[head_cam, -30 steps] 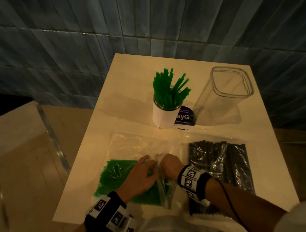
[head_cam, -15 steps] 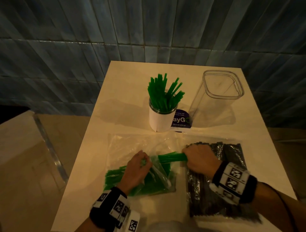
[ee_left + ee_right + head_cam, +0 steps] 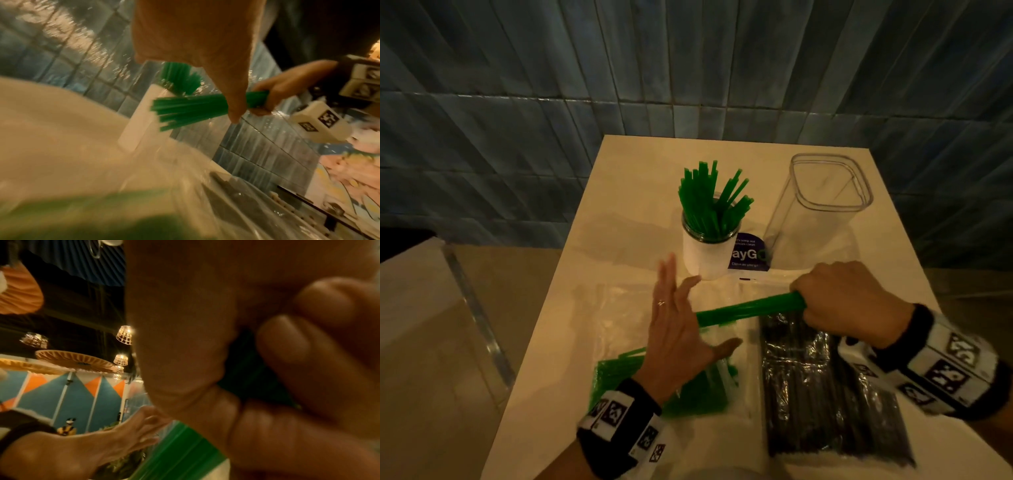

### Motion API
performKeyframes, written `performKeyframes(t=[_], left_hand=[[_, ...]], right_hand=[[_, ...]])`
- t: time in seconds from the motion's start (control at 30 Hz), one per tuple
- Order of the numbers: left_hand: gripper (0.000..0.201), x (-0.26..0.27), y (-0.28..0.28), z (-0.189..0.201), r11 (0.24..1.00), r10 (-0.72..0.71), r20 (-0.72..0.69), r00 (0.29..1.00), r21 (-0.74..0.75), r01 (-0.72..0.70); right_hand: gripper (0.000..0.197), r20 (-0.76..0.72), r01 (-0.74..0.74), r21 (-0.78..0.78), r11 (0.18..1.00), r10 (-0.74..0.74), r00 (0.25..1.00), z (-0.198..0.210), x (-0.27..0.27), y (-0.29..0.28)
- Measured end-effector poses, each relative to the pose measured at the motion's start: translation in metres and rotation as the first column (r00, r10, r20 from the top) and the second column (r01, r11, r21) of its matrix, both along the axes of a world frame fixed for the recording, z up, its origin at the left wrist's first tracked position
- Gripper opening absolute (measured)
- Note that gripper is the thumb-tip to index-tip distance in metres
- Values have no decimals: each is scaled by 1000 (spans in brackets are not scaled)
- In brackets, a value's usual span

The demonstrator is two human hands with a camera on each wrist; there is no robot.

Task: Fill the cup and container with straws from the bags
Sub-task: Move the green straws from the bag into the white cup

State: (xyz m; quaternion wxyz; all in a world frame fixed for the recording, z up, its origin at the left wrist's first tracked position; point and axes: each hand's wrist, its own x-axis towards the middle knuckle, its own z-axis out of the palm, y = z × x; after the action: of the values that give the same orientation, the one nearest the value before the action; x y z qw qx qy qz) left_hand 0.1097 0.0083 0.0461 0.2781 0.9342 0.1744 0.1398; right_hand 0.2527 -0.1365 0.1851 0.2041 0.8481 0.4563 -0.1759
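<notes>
My right hand [image 3: 839, 298] grips a bundle of green straws [image 3: 750, 308] by one end, held level above the table; its curled fingers [image 3: 298, 353] wrap the bundle [image 3: 180, 456]. My left hand [image 3: 678, 322] is flat and open, fingers straight, at the bundle's free end [image 3: 185, 110]. Below it lies the clear bag of green straws [image 3: 688, 390]. The bag of black straws [image 3: 822, 387] lies to the right. A white cup [image 3: 709, 251] holds several green straws behind. The clear container [image 3: 822, 209] stands empty at the back right.
A purple card [image 3: 748, 255] leans between cup and container. The white table [image 3: 626, 192] ends at a blue tiled wall [image 3: 517, 102] behind. A lower pale surface [image 3: 424, 342] sits to the left, past the table's edge.
My right hand has pulled a bundle of green straws out of the bag and lifted it rightward. My left hand let go of the bag and opened flat against the bundle's end.
</notes>
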Motion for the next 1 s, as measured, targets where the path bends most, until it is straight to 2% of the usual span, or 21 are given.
performKeyframes(t=[0.07, 0.13, 0.17, 0.27, 0.33, 0.4, 0.43, 0.47, 0.5, 0.53, 0.57, 0.6, 0.63, 0.67, 0.7, 0.73, 0.77, 0.8, 0.87, 0.93, 1.0], left_hand=[[79, 15, 0, 14, 998, -53, 7, 999, 20, 53], [38, 24, 5, 14, 998, -60, 26, 998, 8, 60], [25, 27, 9, 11, 998, -41, 68, 997, -36, 43], [26, 31, 14, 7, 969, 57, 188, 981, -247, -9], [29, 35, 10, 10, 923, 32, 241, 970, -379, 64], [28, 41, 4, 18, 879, 1, 250, 968, -462, 118], [26, 45, 3, 20, 859, 14, 246, 969, -499, 114], [22, 48, 2, 21, 830, 51, 248, 968, -550, 97], [21, 52, 3, 25, 794, 98, 251, 963, -603, 76], [21, 55, 3, 30, 759, 131, 251, 959, -648, 66], [18, 59, 3, 33, 729, 134, 253, 958, -680, 78], [16, 63, 3, 38, 717, 110, 271, 956, -688, 113], [19, 66, 3, 44, 711, 66, 296, 953, -684, 163], [24, 68, 4, 51, 705, 22, 315, 949, -677, 209], [23, 70, 4, 56, 711, -18, 329, 944, -659, 244], [16, 72, 6, 60, 739, -65, 327, 943, -619, 265], [11, 72, 9, 65, 769, -114, 305, 945, -575, 279], [10, 70, 11, 70, 814, -153, 250, 956, -516, 266], [36, 65, 20, 76, 865, -258, 101, 961, -418, 276], [67, 60, 33, 80, 861, -355, 34, 934, -376, 341], [77, 59, 48, 86, 888, -326, -10, 945, -348, 302]], right_hand=[[26, -60, -53, 71, 996, 57, 997, 1, -13, 14], [22, -104, -82, 182, 980, 102, 989, 11, -21, 24], [26, -124, -81, 246, 966, 114, 986, 18, -22, 27], [46, -177, -47, 465, 884, 144, 974, 30, -18, 29], [40, -226, -28, 638, 770, 222, 949, 28, -23, 34], [31, -247, 8, 802, 597, 321, 914, 18, -29, 41], [27, -239, 63, 891, 449, 346, 907, 11, -31, 44], [27, -250, 165, 952, 258, 346, 904, 8, -32, 45], [35, -325, 318, 945, 79, 339, 883, 7, -32, 46], [49, -439, 485, 873, -45, 363, 822, 7, -33, 46], [63, -542, 621, 777, -102, 394, 743, 7, -33, 47], [75, -630, 714, 694, -93, 400, 666, 5, -34, 48], [82, -702, 766, 641, -41, 372, 607, 1, -36, 49], [78, -753, 796, 605, 10, 333, 568, -4, -38, 51], [62, -777, 807, 590, 37, 299, 554, -8, -38, 53], [40, -770, 795, 606, 38, 280, 573, -11, -38, 56], [22, -750, 776, 631, 23, 276, 601, -11, -36, 58], [20, -738, 768, 640, 10, 285, 612, -11, -33, 59], [27, -745, 786, 617, -29, 300, 596, -8, -22, 60], [27, -753, 815, 570, -105, 329, 570, -1, -8, 60], [25, -730, 809, 559, -184, 354, 585, 6, 7, 58]])
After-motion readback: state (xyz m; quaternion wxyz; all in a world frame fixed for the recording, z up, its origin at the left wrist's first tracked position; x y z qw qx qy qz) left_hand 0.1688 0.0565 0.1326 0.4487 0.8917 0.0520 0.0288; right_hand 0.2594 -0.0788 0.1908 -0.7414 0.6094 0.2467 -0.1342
